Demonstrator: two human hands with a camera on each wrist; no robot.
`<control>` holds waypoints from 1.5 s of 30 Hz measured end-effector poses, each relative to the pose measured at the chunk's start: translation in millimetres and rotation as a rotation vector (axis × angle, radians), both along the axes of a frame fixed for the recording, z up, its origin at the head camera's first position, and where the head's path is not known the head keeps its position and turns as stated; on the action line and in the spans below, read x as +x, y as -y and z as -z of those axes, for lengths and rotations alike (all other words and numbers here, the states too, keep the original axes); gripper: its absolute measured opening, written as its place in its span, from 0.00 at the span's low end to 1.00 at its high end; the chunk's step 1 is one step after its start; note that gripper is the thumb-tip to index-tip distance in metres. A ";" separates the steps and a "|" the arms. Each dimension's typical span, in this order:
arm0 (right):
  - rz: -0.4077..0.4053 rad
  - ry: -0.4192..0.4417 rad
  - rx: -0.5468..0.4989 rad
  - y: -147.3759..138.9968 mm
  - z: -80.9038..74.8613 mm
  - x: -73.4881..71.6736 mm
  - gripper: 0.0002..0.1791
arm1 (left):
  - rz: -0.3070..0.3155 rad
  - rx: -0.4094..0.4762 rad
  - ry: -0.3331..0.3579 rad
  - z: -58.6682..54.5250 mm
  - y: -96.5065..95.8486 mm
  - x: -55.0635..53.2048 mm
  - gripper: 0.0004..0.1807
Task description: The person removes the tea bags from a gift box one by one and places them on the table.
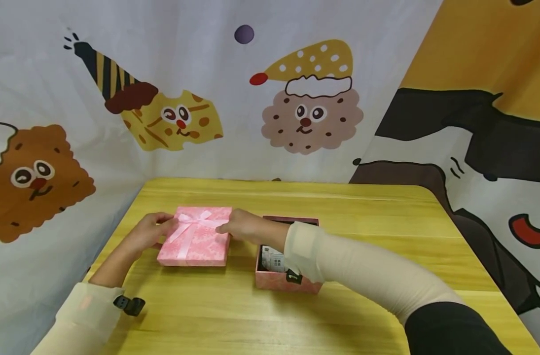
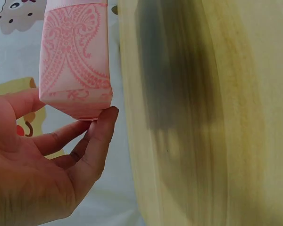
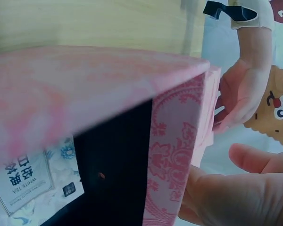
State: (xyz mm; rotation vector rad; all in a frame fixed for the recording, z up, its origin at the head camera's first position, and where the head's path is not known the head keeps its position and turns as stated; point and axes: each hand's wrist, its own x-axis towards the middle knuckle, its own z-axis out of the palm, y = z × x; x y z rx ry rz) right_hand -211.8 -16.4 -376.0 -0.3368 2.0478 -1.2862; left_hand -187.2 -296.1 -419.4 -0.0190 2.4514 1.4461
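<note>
A pink patterned gift box lid (image 1: 207, 246) with a pale ribbon bow is at the left of the table. My left hand (image 1: 147, 234) grips its left side, and in the left wrist view the thumb and fingers of the left hand (image 2: 47, 165) are around one corner of the lid (image 2: 75, 52). The right hand (image 1: 245, 227) holds the opposite side, thumb toward the top. Under the right forearm stands the open box (image 1: 270, 281), dark inside. A white printed packet (image 1: 273, 259) lies in it, its "WHITE TEA" label readable in the right wrist view.
The wood-grain table (image 1: 363, 320) has rounded far corners. A white cloth (image 1: 234, 123) printed with cartoon biscuits hangs behind it. Small black devices sit at both wrists, one on the left sleeve (image 1: 85, 310). The right sleeve (image 1: 354, 261) crosses over the box and partly hides it.
</note>
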 end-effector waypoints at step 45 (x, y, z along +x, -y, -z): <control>0.074 0.235 -0.034 4.6 12.8 2.2 0.41 | 0.014 -0.033 0.061 12.4 -5.5 0.9 0.31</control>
